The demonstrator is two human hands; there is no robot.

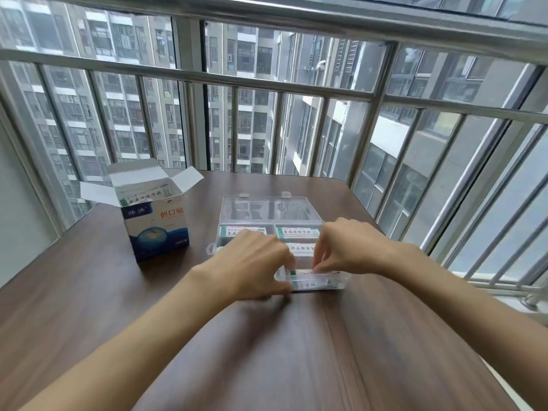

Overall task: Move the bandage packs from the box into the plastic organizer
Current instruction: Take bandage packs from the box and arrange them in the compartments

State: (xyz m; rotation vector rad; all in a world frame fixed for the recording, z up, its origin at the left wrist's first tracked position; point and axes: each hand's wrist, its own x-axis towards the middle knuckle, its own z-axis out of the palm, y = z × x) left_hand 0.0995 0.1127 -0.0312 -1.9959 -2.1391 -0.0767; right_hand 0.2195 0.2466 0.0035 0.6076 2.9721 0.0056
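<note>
Clear plastic walls surround my fingertips as I settle a bandage pack (302, 272) into the near compartment of the organizer (338, 281). My left hand (252, 262) curls its fingers down over the pack's left end, and my right hand (347, 247) pinches its right end, so both ends go in level and it drops flat instead of jamming; I judge it is nearly seated. The pack is a thin white strip with a green mark at its left end and dark print along its face.

Three more packs (298, 231) already lie in the compartments beyond my hands, white with green edging and print I cannot read. The organizer's lid (267, 209) stands open behind them, toward the surface's far edge, which keeps the compartments reachable from above.

Toward the far left corner of the brown wood-grain surface (267, 351) stands the blue and white box (157, 229), well apart from the organizer, flaps spread open so I can reach in. At least one further pack (142, 198) shows inside its top, so the work is not finished.
</note>
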